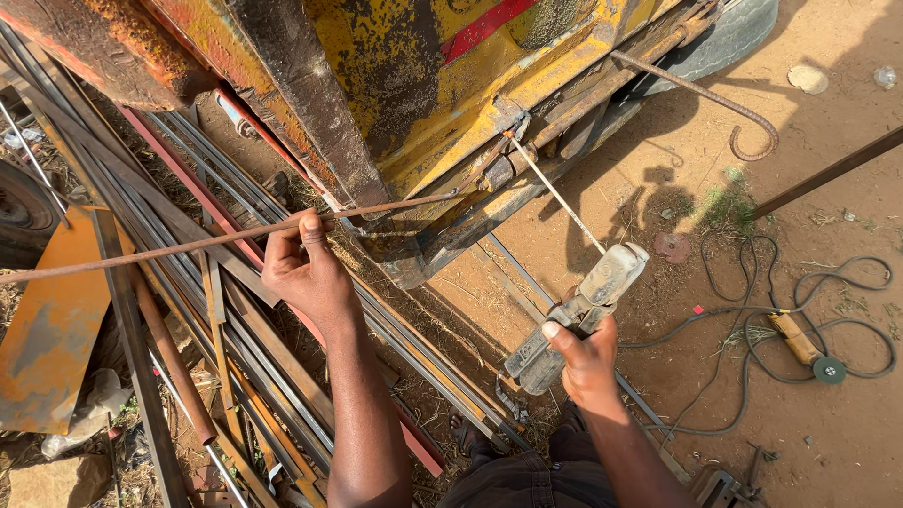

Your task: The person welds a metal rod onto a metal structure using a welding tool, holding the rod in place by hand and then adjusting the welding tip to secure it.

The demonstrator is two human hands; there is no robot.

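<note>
Two bare hands are at work under a yellow rusty vehicle body point(423, 85). At the left, many steel bars point(188, 310) lie on the ground. The left hand point(306, 273) is closed around a long thin rusty rod point(188, 246), which reaches to the body. The right hand point(588, 362) grips a welding holder point(578, 315); its electrode point(555, 195) seems to touch the body's edge. At the right, a grinder point(809, 350) with cables lies on the sand.

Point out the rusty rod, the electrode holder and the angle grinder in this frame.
Rusty rod point(169, 250): head view, on its bare shaft left of the left hand point(306, 273) gripping it.
Electrode holder point(602, 282): head view, on its upper jaw above the right hand point(585, 362).
Angle grinder point(807, 348): head view, on its body, lying on the ground.
</note>
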